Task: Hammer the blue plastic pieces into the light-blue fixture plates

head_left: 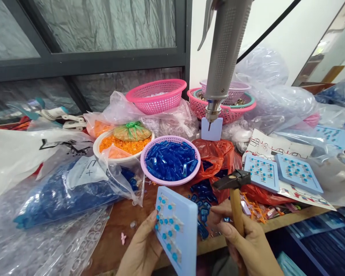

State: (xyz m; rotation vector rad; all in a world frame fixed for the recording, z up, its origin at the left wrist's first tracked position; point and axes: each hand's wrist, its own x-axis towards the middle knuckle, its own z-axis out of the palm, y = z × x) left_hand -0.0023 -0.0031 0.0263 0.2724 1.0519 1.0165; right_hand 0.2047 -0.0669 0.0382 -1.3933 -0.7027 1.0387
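Observation:
My left hand grips the left edge of a light blue square board studded with small blue pegs, tilted up near the table's front edge. My right hand is closed round the wooden handle of a small hammer, whose black head points left above the board's right corner. Loose blue plastic pieces lie on the table between the board and the hammer head. A lilac basket full of blue pieces stands just behind.
A hanging metal power screwdriver dangles over the table's middle. Two finished blue boards lie at right. Pink baskets, a white bowl of orange pieces and plastic bags of blue parts crowd the left and back.

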